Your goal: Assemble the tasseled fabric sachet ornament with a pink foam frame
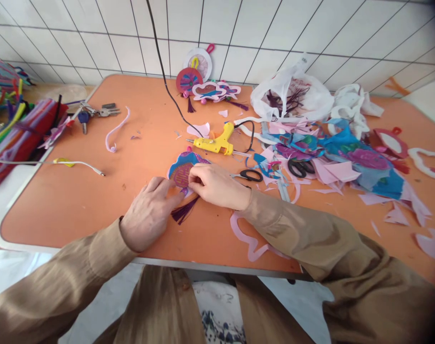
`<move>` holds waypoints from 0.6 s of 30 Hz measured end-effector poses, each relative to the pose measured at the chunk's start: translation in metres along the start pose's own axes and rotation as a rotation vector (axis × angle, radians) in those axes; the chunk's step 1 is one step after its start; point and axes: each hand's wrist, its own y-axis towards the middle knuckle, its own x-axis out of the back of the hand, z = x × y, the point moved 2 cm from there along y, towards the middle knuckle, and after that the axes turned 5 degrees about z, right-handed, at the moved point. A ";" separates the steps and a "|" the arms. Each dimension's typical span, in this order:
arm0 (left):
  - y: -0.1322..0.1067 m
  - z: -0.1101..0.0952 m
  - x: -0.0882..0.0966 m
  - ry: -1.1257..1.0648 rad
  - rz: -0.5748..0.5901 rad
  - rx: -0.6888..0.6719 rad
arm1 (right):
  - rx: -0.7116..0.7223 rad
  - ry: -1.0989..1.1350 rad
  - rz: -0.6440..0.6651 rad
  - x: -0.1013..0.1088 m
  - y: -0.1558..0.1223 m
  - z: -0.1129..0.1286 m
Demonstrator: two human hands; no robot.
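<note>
A paper ornament (180, 173) with a scalloped blue and purple border and a reddish-purple centre lies on the orange table in front of me. A dark purple tassel (185, 210) hangs from its lower edge towards me. My left hand (148, 210) presses its fingertips and thumb on the ornament's left and lower edge. Over the ornament's lower right side, my right hand (219, 185) is closed in a pinch; whatever lies between those fingertips is hidden. A yellow glue gun (217, 141) lies on its side just beyond, and black-handled scissors (251, 175) rest beside my right wrist.
Paper scraps (332, 162) cover the right side, with a white plastic bag (292, 93) behind. Finished ornaments (190, 80) stand near the tiled wall. Keys (99, 111), a pink pipe cleaner (117, 129) and a white cable (84, 165) lie left. The glue gun's cord (162, 67) hangs from above.
</note>
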 end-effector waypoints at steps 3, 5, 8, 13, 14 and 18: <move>0.003 -0.002 -0.001 0.005 0.010 0.029 | -0.033 0.037 0.023 0.002 0.002 -0.001; 0.006 -0.004 -0.001 0.022 0.013 0.043 | -0.053 0.073 0.037 0.003 0.004 -0.001; 0.009 -0.005 -0.001 0.029 -0.006 0.033 | -0.068 0.104 0.037 0.004 0.005 -0.003; 0.002 0.001 0.000 -0.007 -0.052 0.034 | -0.040 0.089 0.030 0.002 0.005 -0.004; 0.001 0.001 0.000 -0.009 -0.051 0.031 | -0.034 0.081 0.029 0.002 0.005 -0.004; -0.002 -0.001 0.000 -0.009 -0.012 0.010 | -0.024 0.050 0.023 0.002 0.005 -0.003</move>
